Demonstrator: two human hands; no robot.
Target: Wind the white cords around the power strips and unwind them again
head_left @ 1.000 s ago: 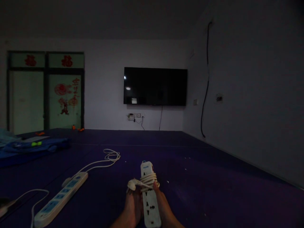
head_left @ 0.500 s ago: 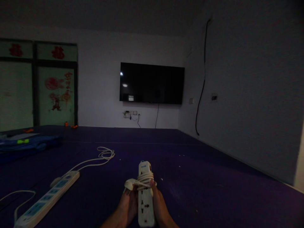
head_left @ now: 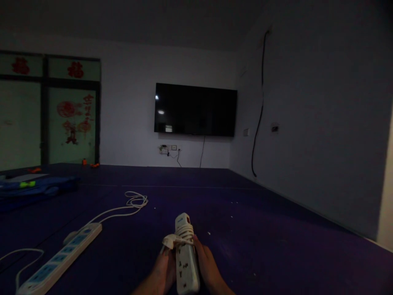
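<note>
In the dim room I hold a white power strip (head_left: 186, 262) upright between both hands at the bottom middle of the view. Its cord (head_left: 184, 234) is wound around its upper part, and the plug (head_left: 168, 241) sticks out to the left. My left hand (head_left: 165, 270) grips the strip's left side just below the plug. My right hand (head_left: 207, 268) is closed on its right side, thumb by the wound cord.
A second white power strip (head_left: 59, 260) with blue sockets lies on the dark purple floor to the left, its cord (head_left: 129, 205) trailing to a loose coil. A blue bundle (head_left: 37, 186) lies far left. A wall television (head_left: 195, 109) and sockets (head_left: 168, 148) are ahead.
The strip in my hands has dropped slightly lower and tilted a little left in the view. The camera has shifted a bit; the rest of the room stays as it was.
</note>
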